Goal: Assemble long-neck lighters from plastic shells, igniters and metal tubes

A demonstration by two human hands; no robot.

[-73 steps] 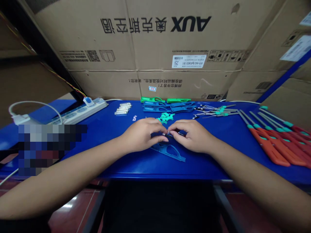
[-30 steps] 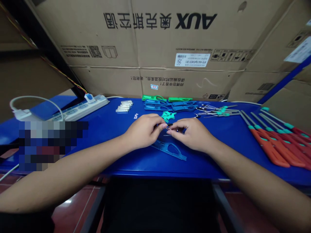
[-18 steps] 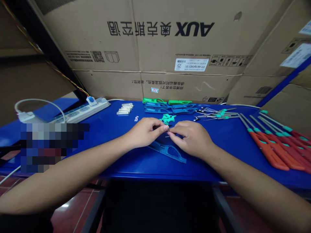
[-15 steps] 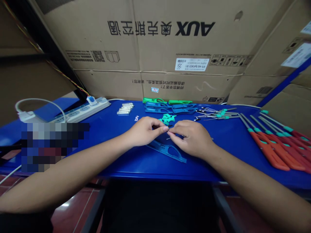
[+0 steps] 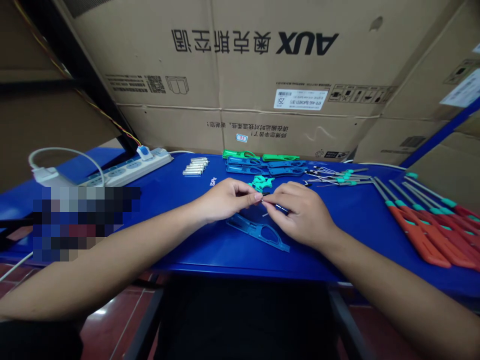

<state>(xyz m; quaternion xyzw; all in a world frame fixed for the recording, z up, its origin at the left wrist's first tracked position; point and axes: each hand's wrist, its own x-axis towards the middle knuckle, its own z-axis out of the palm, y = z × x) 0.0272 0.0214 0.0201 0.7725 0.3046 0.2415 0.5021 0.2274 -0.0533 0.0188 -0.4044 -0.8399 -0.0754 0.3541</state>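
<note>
Head view: left hand [image 5: 225, 201] and right hand [image 5: 302, 216] pinching a thin dark rod [image 5: 276, 205], blue plastic casing [image 5: 242, 226] just below.

A power strip [image 5: 127, 170] lies left on the bench [image 5: 337, 272], utility lighters [image 5: 420, 235] right, casing halves [image 5: 257, 232] between.

Left hand [image 5: 225, 201] and right hand [image 5: 302, 216] meet — fingertips [image 5: 257, 197] pinched.

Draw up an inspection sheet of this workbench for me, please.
Surface: blue table, parts laid out across it.
Job's things: thin dark piece at the fingertips; blue plastic frame just below.
Clutter: teal plastic pieces, metal cylinders, orange-handled tools; blurred patch at far left.
Hands: left hand and right hand pinch the piece together.
Cables: white cable looped beside a power strip.
Surroundings: AUX cardboard boxes behind, red tile floor below.
</note>
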